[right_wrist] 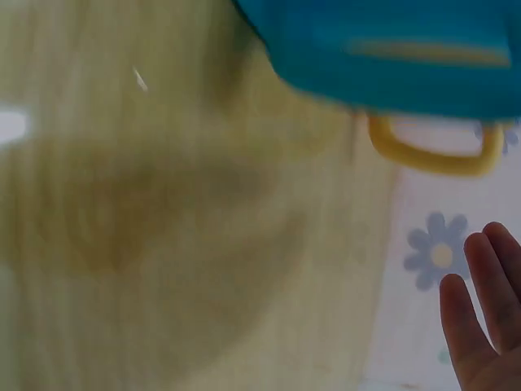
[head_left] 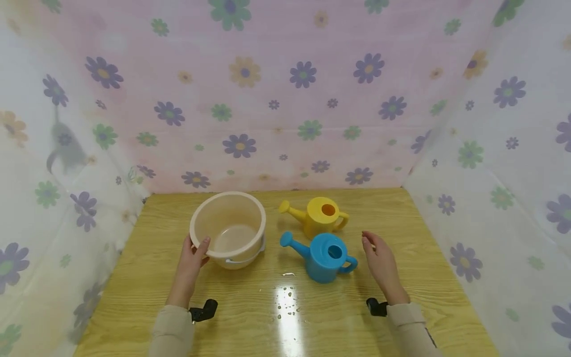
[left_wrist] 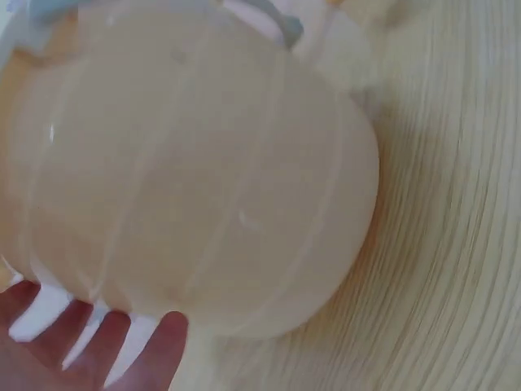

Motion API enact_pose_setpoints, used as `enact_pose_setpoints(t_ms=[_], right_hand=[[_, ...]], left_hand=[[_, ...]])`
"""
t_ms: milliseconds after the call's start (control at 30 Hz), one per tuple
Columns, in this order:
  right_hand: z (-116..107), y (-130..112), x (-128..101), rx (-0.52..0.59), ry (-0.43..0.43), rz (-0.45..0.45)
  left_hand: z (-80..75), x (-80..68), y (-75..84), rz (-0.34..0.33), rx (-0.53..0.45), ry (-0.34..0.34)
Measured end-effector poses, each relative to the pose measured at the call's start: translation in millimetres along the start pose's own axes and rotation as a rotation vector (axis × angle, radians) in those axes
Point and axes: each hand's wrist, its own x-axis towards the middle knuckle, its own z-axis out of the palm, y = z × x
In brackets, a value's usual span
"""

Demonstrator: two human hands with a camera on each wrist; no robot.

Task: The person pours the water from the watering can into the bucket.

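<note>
At the left of the table in the head view, a beige bucket [head_left: 236, 263] with a pale wire handle stands upright. My left hand [head_left: 192, 265] grips its near-left rim, thumb over the inside and fingers along the outer wall; the left wrist view shows those fingertips [left_wrist: 169, 330] against the bucket's ribbed side. A blue watering can [head_left: 322, 263] stands in the middle, its spout toward the bucket. Behind it is a yellow watering can [head_left: 314, 218], facing the same way. My right hand [head_left: 382, 263] hovers just right of the blue handle, holding nothing, fingers loosely extended.
Water drops [head_left: 287, 302] and a bright reflection lie on the wooden table [head_left: 241, 317] in front of the cans. Flower-printed cloth [head_left: 276, 124] walls the table at the back and both sides. Each wrist wears a black camera mount [head_left: 203, 311].
</note>
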Motion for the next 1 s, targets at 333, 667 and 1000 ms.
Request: enact_pose_setpoints(t_ms=[333,667,1000], right_hand=[[38.9,-7.0,-38.8,0.249,-0.008,0.219],[65.1,-8.0,-59.3,0.434,0.042,0.336],[74.6,-8.6,-60.1,0.836,0.013,0.460]], left_hand=[[20.4,-18.0,-0.2,-0.029,-0.105,0.120],[27.0,-30.3,-5.0,-0.005,-0.098,0.183],[36.3,-35.8,-10.2,0.091,-0.184,0.157]])
